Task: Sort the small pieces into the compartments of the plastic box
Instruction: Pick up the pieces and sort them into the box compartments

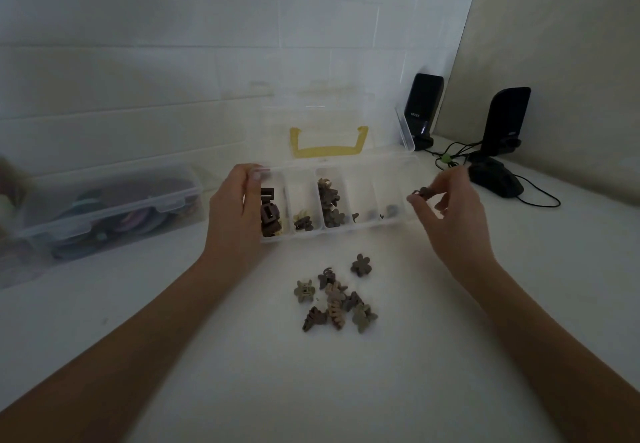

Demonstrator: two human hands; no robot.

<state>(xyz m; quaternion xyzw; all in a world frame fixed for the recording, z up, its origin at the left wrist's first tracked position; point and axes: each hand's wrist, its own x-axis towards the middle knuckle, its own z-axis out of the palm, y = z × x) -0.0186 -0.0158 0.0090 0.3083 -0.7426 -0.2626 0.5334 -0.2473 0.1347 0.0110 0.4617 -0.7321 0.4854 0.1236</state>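
Head view: left hand (239,207) grips the plastic box (346,229) at nine o'clock; right hand (450,214) pinches a small piece (423,192) at three

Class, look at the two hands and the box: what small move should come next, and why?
Probably carry the right hand left and drop its pinched clip into a compartment, since it hovers beside the box end while the left hand steadies it.

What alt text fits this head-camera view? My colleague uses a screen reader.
A person's left hand steadies an open clear compartment box while the right hand pinches a small dark clip by its right end. More clips lie piled on the white table.
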